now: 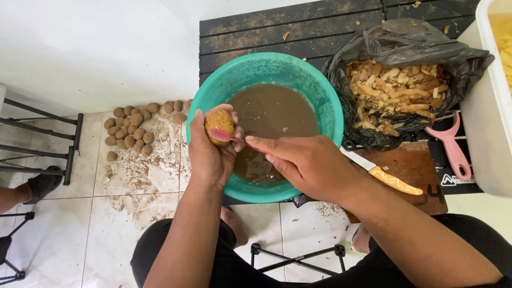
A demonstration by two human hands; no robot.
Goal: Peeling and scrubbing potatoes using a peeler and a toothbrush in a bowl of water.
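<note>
A low black slatted table (298, 32), its boards streaked with dried mud and a few peel scraps, carries a teal plastic basin (320, 96) of brown, murky water, which serves as the landmark here. Just to the right of the basin a black plastic bag (458, 58) full of potato peelings sits open. In front of that bag, still right of the basin, lies a wooden cutting board (410, 165) with a yellow-handled knife (392, 180) and a pink peeler (453, 149). Far right of the basin stands a white tub (488, 133). Left of the basin, down on the tiled floor (80, 234), a cluster of muddy potatoes (130, 133) rests amid scattered dirt.
</note>
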